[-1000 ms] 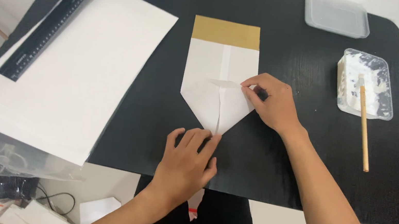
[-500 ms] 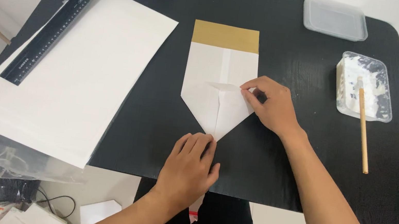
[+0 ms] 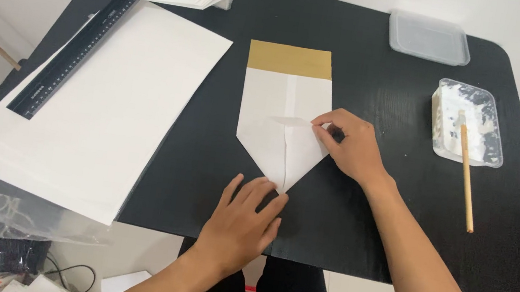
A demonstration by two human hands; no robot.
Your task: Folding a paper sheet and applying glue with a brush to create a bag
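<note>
Here, at two o'clock, a clear tray [image 3: 491,153] holds white paste and a stick [image 3: 467,170]. Centrally, right hand [image 3: 351,145] fingers pinch the folded paper [image 3: 285,112]; left hand [image 3: 242,221] fingers spread flat at its point.

clear plastic bag [image 3: 13,213] at table's left edge, crumpled

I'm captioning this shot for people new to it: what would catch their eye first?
First the white folded paper piece with a tan strip at its far end, mid-table, folded to a point toward the person. The right hand pinches its right fold; the left hand lies flat at the tip. Left lies a stack of white sheets under a black ruler.
</note>
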